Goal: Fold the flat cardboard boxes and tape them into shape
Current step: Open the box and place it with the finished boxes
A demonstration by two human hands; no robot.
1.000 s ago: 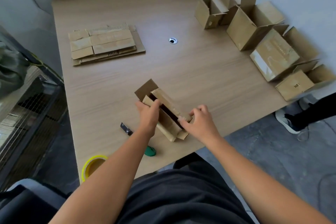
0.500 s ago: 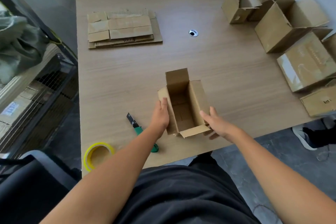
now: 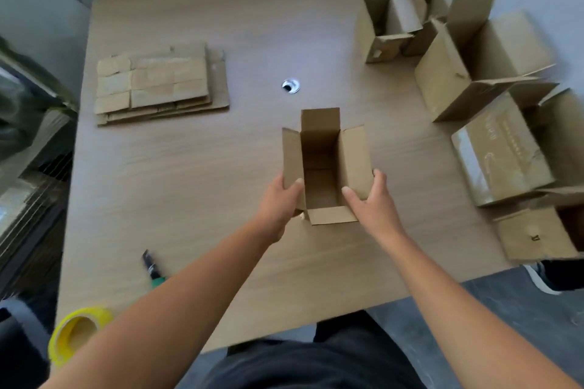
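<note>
The left hand (image 3: 281,199) and right hand (image 3: 373,204) grip the open-topped box (image 3: 325,167) at mid-desk by its side walls, thumbs hooked over the rims. Bare desk (image 3: 205,183) surrounds it. Folded boxes (image 3: 467,73) crowd the right edge, and flat boxes (image 3: 158,85) lie far left.

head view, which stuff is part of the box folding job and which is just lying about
Job: open box, gripped by left hand and right hand; flat cardboard stack; yellow tape roll; cutter; folded boxes.
Lying about: table grommet; shoe on the floor.
</note>
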